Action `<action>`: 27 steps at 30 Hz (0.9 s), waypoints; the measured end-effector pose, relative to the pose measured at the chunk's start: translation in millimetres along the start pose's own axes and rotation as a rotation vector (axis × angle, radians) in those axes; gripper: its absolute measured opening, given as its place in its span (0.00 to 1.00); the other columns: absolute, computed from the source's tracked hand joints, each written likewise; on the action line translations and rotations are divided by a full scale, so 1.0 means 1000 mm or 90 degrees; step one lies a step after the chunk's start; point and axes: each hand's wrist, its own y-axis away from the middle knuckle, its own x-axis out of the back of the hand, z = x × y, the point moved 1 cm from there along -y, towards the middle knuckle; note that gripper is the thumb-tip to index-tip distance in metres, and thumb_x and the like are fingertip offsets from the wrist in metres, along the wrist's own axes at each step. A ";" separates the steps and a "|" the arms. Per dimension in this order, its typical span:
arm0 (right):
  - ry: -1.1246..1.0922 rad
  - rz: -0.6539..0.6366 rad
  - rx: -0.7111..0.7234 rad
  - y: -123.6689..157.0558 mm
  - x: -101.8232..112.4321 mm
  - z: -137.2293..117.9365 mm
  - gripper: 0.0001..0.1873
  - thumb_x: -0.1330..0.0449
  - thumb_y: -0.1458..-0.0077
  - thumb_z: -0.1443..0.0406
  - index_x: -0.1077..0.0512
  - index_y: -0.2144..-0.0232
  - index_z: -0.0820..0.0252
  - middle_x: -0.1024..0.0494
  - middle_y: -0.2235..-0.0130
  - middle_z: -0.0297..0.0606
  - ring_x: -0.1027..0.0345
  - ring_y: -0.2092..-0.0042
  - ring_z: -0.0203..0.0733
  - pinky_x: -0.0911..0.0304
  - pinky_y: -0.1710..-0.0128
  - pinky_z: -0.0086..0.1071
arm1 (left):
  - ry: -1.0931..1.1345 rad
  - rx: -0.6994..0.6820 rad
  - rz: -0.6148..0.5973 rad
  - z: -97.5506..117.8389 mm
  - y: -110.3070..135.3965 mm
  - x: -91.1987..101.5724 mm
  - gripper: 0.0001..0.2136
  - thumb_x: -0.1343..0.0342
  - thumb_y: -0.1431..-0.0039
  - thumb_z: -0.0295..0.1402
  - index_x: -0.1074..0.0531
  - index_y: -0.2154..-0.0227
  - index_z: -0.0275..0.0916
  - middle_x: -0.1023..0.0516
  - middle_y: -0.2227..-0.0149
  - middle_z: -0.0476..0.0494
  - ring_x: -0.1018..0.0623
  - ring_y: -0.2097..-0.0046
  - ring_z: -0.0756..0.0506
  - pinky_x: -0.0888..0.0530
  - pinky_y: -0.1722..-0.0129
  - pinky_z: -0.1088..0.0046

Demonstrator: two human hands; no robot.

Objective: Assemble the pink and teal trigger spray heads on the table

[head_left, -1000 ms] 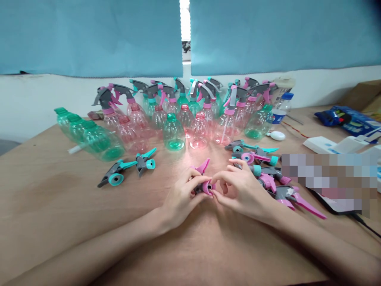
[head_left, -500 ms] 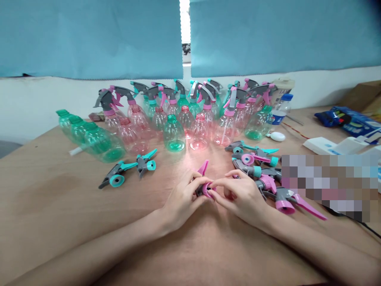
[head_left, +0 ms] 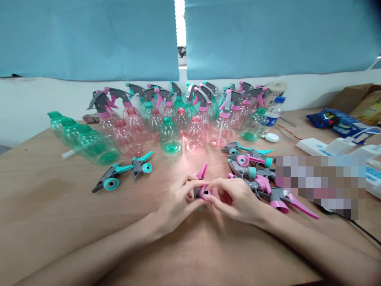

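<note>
Between my two hands, just above the table, is a grey and pink spray trigger head [head_left: 203, 170], its pink collar facing me. My left hand [head_left: 180, 198] is closed around its grey body and collar from the left. From the right, my right hand [head_left: 236, 196] pinches the rim of the collar with thumb and forefinger; its other fingers curl behind. Close to my right hand lies a pile of loose trigger heads, among them a pink one [head_left: 279, 200] and a teal-collared one [head_left: 242, 169]. Two teal trigger heads [head_left: 111, 180] lie left of my left hand.
Several pink and green bottles stand at the back, some topped with trigger heads; an open green bottle [head_left: 170, 137] is in front. Left are green bottles [head_left: 95, 145] in a row. At right are a power strip [head_left: 318, 147], a blue packet [head_left: 342, 124] and a blue-capped bottle [head_left: 276, 111].
The view has shifted slightly. My right thumb and forefinger have gone from the collar's opening to its rim, and the opening now faces me more fully. My left hand keeps its hold.
</note>
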 end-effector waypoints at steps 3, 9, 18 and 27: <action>-0.016 -0.022 0.011 0.000 0.000 0.000 0.10 0.43 0.43 0.62 0.30 0.61 0.61 0.33 0.81 0.26 0.42 0.81 0.29 0.46 0.78 0.24 | 0.004 -0.003 -0.009 -0.001 0.001 0.000 0.10 0.43 0.43 0.30 0.30 0.57 0.40 0.34 0.64 0.48 0.31 0.71 0.54 0.27 0.74 0.79; -0.024 -0.045 0.061 -0.001 0.003 0.004 0.17 0.44 0.42 0.55 0.31 0.57 0.61 0.32 0.80 0.27 0.40 0.80 0.30 0.45 0.77 0.24 | -0.015 -0.006 -0.033 -0.002 0.003 0.001 0.13 0.44 0.43 0.26 0.31 0.55 0.40 0.33 0.60 0.46 0.28 0.68 0.52 0.24 0.70 0.76; 0.039 0.092 0.115 -0.006 0.016 -0.008 0.12 0.49 0.38 0.61 0.28 0.64 0.60 0.23 0.74 0.34 0.32 0.76 0.32 0.39 0.73 0.26 | -0.057 0.019 0.010 -0.001 0.001 0.004 0.17 0.44 0.41 0.28 0.32 0.50 0.48 0.30 0.56 0.44 0.27 0.54 0.44 0.23 0.59 0.67; 0.017 0.210 0.186 -0.009 0.016 -0.015 0.11 0.49 0.39 0.67 0.31 0.71 0.61 0.27 0.77 0.34 0.37 0.76 0.34 0.38 0.74 0.29 | -0.072 0.032 0.061 -0.001 -0.039 -0.010 0.12 0.45 0.41 0.29 0.30 0.53 0.42 0.30 0.56 0.45 0.25 0.57 0.46 0.24 0.58 0.67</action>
